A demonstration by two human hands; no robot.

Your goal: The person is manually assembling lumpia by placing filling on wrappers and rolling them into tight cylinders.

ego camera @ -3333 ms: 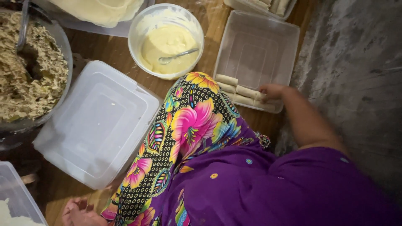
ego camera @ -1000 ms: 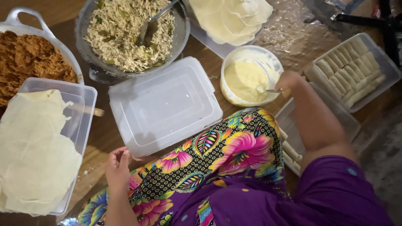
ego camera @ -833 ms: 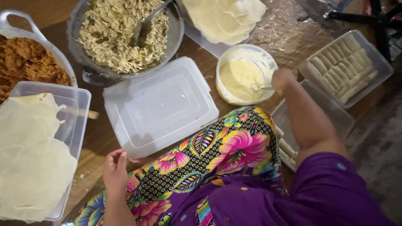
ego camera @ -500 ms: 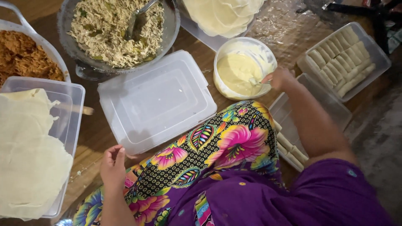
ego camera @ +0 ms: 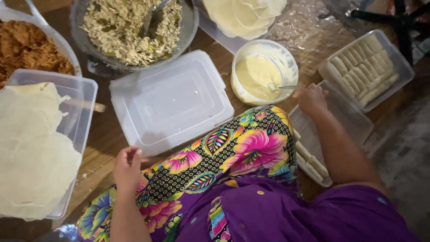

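Two hands are busy: the right hand (ego camera: 311, 98) reaches toward the spoon (ego camera: 280, 87) lying in the paste bowl (ego camera: 264, 71), at ten o'clock from its fingers, which are loosely together just beside the handle, not yet gripping. Best, I'd say, to pinch the handle low and lift only a little paste. The left hand (ego camera: 127, 166) rests on the knee, fingers curled, holding nothing, with the lid (ego camera: 172, 101) at one o'clock.
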